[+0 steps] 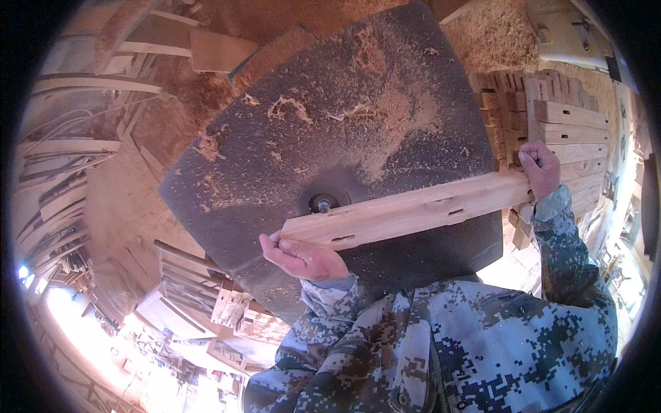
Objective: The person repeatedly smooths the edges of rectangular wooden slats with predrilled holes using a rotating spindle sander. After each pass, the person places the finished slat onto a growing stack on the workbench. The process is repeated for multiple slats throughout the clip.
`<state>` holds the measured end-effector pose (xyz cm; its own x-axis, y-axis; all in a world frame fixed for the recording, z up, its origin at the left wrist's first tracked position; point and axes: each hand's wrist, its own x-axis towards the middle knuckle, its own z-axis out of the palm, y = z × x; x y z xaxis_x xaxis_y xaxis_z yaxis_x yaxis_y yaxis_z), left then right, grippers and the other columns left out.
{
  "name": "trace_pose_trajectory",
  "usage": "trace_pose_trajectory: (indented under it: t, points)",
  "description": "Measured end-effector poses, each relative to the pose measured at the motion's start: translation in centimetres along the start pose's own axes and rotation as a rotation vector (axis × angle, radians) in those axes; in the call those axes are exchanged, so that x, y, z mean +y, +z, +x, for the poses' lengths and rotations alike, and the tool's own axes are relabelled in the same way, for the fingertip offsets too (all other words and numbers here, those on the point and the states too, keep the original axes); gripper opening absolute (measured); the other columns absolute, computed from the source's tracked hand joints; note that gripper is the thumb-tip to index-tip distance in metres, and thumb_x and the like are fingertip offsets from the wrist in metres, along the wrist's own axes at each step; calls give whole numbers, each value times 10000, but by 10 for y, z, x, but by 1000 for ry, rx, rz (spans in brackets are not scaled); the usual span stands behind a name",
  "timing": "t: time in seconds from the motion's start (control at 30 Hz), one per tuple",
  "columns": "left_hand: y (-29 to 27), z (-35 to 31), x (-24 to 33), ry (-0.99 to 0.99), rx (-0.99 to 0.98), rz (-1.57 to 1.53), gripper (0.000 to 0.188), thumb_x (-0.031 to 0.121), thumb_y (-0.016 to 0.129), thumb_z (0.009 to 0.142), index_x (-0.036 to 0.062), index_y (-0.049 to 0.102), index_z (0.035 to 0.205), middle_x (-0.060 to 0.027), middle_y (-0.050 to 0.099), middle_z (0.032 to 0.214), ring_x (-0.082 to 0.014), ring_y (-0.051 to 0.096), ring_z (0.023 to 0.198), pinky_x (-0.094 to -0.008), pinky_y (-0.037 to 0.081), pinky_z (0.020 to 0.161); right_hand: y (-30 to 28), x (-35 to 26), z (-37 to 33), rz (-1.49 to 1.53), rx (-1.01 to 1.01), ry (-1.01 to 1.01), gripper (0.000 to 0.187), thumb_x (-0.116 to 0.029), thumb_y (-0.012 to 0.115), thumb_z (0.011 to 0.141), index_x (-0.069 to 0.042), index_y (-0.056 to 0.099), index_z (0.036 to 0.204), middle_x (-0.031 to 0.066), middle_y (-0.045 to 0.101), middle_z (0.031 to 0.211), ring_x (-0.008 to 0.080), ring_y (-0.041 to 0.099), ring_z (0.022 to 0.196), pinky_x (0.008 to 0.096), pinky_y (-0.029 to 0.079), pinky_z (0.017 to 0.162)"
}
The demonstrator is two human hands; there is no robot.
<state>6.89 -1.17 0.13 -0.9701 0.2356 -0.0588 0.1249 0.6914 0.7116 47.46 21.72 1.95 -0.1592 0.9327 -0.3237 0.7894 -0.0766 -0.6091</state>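
Observation:
A long pale wooden board [413,208] with several narrow slots lies slantwise over a dark machine table [289,155], near my body. My left hand [304,259] is closed at the board's left end, thumb along its near edge; part of the fingers is hidden. At the other end, by the table's right edge, my right hand [541,169] is wrapped round the board. Beside the board's far edge, close to my left hand, a metal spindle [323,203] stands in a round opening in the table. Whether it turns cannot be told.
Sawdust and curled shavings [406,117] are strewn over the table. Slotted wooden pieces [571,134] are stacked at the right. Curved wooden parts [103,84] lie at the far left, and a wooden frame [182,275] stands at the near left. Sawdust heaps [499,38] lie beyond the table.

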Motion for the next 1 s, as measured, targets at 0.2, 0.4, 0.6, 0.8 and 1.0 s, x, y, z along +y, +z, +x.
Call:
trace_pose_trajectory:
  t: [0.2,0.4,0.6,0.8,1.0]
  points:
    - [-3,3,-12,25,5,-63,496,262,377,1155,-41,386,1547,-161,560,1353,-243,565,1187,-362,453,1070,1,-13,3,3,4,71,116,-78,692,946,-43,706,1055,-4,646,820,74,582,745,257,511,695]
    - [-16,25,-6,-163,-7,-171,578,316,536,1111,-65,407,1527,-131,596,1254,-203,567,1111,-338,469,1009,21,-23,-43,-49,50,-38,99,-60,702,943,-35,702,1039,-11,640,797,69,560,723,256,502,672]
    - [-12,49,-3,-232,11,-317,607,189,695,1022,-69,426,1500,-109,612,1191,-176,572,1076,-316,493,964,47,-32,-76,126,88,26,70,-37,694,963,-6,693,1026,-37,587,789,54,509,735,242,442,645]
    - [-6,57,-10,-173,33,-284,578,148,685,1014,-74,438,1487,-107,623,1164,-182,592,1051,-308,512,935,48,-35,-73,78,71,23,70,-55,686,988,-26,692,1051,-54,531,792,59,452,727,234,415,647]
    - [-2,59,-4,-193,67,-219,543,137,670,1007,-82,474,1463,-80,617,1104,-162,581,997,-302,504,883,49,-37,-78,76,80,105,109,-74,694,996,-18,691,1090,-37,589,861,69,505,775,238,450,706]
